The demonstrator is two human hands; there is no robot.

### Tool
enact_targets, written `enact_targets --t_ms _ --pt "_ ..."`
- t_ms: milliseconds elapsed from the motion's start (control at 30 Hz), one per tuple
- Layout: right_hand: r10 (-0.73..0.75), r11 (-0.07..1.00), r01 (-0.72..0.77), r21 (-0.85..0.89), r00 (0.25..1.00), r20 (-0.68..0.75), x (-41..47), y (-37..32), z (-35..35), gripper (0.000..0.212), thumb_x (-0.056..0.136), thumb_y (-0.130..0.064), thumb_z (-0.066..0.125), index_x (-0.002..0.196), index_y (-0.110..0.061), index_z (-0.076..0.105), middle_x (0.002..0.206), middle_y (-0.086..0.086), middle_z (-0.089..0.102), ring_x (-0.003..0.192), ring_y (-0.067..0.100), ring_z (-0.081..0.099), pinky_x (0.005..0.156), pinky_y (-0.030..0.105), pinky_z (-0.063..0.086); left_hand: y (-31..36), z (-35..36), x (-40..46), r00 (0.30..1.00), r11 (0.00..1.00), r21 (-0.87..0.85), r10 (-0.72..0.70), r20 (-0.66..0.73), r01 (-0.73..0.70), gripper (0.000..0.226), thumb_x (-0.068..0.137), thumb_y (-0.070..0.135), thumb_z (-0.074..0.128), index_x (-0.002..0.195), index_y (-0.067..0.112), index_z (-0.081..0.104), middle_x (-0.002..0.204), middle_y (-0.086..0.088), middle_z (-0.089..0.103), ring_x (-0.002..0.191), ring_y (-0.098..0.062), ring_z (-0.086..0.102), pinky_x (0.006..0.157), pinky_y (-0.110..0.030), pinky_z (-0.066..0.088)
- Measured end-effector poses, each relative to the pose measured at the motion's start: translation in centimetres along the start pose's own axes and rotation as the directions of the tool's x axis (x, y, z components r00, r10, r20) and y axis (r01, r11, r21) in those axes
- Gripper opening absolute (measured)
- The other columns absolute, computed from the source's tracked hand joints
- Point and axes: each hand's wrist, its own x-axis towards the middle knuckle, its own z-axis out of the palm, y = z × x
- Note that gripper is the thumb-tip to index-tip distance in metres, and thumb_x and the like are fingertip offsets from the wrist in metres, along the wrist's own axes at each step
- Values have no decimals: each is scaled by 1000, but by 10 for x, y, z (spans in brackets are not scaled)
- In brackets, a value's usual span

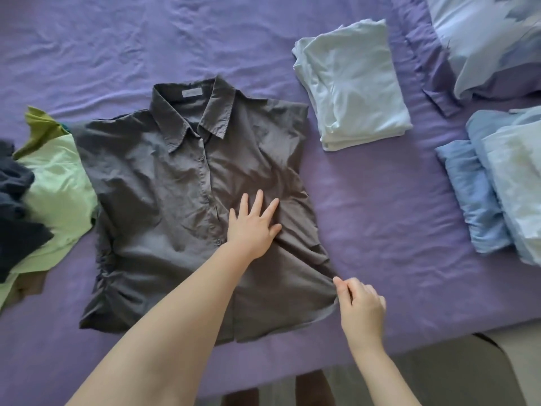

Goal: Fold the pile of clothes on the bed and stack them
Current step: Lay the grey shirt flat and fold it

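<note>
Left hand point(254, 227): flat on the grey shirt point(164, 200), fingers straight and spread, palm pressing the cloth just right of the button placket, forearm reaching in from the lower left.
Right hand point(361, 309): at the shirt's lower right edge, thumb and fingertips pinching the side seam near the hem, other fingers curled.
Grey shirt: face up in the middle of the bed point(380, 218), collar toward the far side, hem toward the near edge; buttoned, short-sleeved, with a pale label inside the collar; right sleeve folded in over the body, left side gathered into small puckers near the hem; creases running out from under the left palm.
Unfolded pile point(55, 197): at the left, touching the shirt's left sleeve; a pale green garment uppermost, an olive piece behind it, dark navy cloth at the frame edge.
Folded pale blue stack point(354, 86): beyond and right of the shirt, near its right shoulder, apart from it.
Folded blue garments point(480, 194): far right, well apart from the shirt, darker blue piece beside lighter ones.
Pillow point(491, 39): top right corner, blue and white patterned case.
Bed: wrinkled purple sheet across the whole surface.
Floor point(439, 373): grey-beige strip along the near edge, bottom right.
</note>
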Motion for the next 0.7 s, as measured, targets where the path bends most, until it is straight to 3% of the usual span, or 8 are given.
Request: enact_targets --t_ms 67,200,333,400,467,567,633,700 --pt "-123 984 116 -136 991 -45 1 -5 0 16 74 -11 79 80 -7 65 76 11 63 75 37 58 67 43 45 -4 -2 -2 999 1000 15 10 -32 -10 59 98 53 28 150 36 5 161 0 -6 146 -32 -4 114 -53 12" --pt "-311 925 310 -218 950 31 6 -25 10 48 65 -16 85 108 -9 66 108 11 62 101 33 58 79 44 50 -7 18 -37 986 989 113 106 -130 -91 64 97 50 36 151 33 7 161 -4 -6 146 -32 -7 116 -54 6" --pt "-630 642 718 -268 694 349 6 -46 38 54 72 -28 79 123 -20 62 133 11 55 126 33 49 97 48 44 -24 57 -87 988 997 75 45 -150 -34 69 97 51 36 151 33 -2 159 -6 -14 146 -31 -13 116 -53 0" --pt "-535 567 753 -334 645 546 10 -45 50 59 85 -44 63 139 -32 44 151 7 35 139 34 30 108 52 32 -41 73 -106 994 995 95 0 -113 10 68 97 52 32 151 34 -5 159 -6 -14 146 -30 -14 115 -53 -4" --pt "-349 626 659 -417 715 606 12 -42 57 62 94 -51 43 149 -36 20 159 3 12 145 33 12 113 51 18 -62 81 -120 993 994 85 -61 -102 70 65 96 57 28 150 38 -4 160 -4 -12 146 -29 -12 115 -53 -6" --pt "-401 656 626 -422 762 508 -3 -52 60 68 77 -47 71 136 -21 51 146 14 42 134 40 38 102 58 34 -91 74 -136 984 993 14 -113 -137 116 61 96 55 33 150 40 9 161 -5 -1 147 -28 -2 115 -53 2" --pt "-559 591 741 -317 660 501 -18 -62 70 74 65 -45 81 130 -19 57 140 15 49 130 39 44 99 58 39 -107 63 -144 968 985 -36 -172 -182 169 64 93 44 52 149 28 26 158 -11 15 146 -32 12 114 -56 16" --pt "-680 444 879 -175 457 574 -30 -71 82 75 61 -45 84 129 -26 57 140 10 50 130 36 44 100 55 41 -122 55 -153 947 987 -100 -152 -283 129 63 78 31 76 135 18 53 144 -22 41 136 -40 35 105 -56 35"
